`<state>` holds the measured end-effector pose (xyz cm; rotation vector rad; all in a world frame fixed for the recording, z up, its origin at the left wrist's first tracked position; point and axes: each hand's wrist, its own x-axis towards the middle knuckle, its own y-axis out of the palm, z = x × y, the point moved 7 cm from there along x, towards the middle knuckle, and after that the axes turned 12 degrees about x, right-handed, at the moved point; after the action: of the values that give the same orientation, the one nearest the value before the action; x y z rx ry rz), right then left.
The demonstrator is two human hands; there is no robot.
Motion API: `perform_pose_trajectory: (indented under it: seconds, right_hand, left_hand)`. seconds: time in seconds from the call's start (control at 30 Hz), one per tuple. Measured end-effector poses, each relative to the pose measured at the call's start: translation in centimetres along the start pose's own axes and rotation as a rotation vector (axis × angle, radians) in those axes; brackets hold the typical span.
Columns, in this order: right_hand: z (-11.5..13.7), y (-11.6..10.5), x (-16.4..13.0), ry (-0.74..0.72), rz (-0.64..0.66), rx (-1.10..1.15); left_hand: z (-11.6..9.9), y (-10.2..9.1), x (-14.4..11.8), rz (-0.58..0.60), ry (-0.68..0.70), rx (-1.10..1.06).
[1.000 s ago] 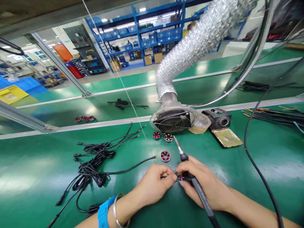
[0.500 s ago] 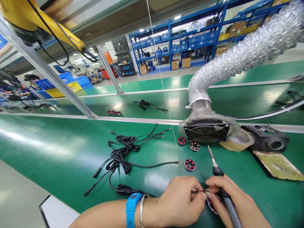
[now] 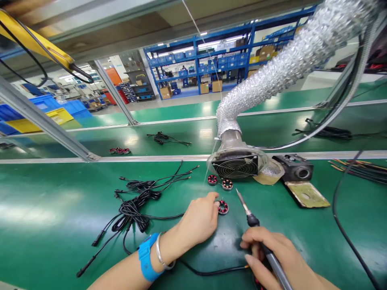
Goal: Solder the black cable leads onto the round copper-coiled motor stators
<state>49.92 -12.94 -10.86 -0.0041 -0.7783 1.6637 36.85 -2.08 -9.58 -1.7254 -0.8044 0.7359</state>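
My left hand stretched forward on green belt, fingers loosely curled, holding nothing; fingertips touching near coil ring. My right hand closed around soldering iron, tip pointing up and away, toward fan. Two more rings just before fan. Black cable lies below left wrist. Cable bundle at left.
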Motion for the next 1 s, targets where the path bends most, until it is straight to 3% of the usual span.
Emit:
perform_pose_trajectory:
  seconds: [0.17,0.37,0.57,0.8,1.0]
  right_hand:
    - [-1.4,-0.4,-0.3,0.017,-0.118,-0.141]
    - [-2.7,-0.3,0.4,0.130,-0.062,-0.105]
    - [-2.1,0.2,1.3,0.101,-0.031,-0.073]
    - [-1.9,0.9,2.0,0.079,-0.008,0.022]
    - [-2.1,0.6,1.8,0.074,0.048,0.065]
  left_hand:
    - [-1.3,1.8,-1.5,0.127,0.054,0.021]
    - [-2.6,2.3,-3.3,0.330,0.138,-0.114]
    - [-1.1,1.3,-1.3,0.136,0.006,-0.141]
    - [-2.5,2.0,-0.6,0.084,0.093,0.021]
    - [-1.3,1.4,-0.2,0.097,0.024,-0.083]
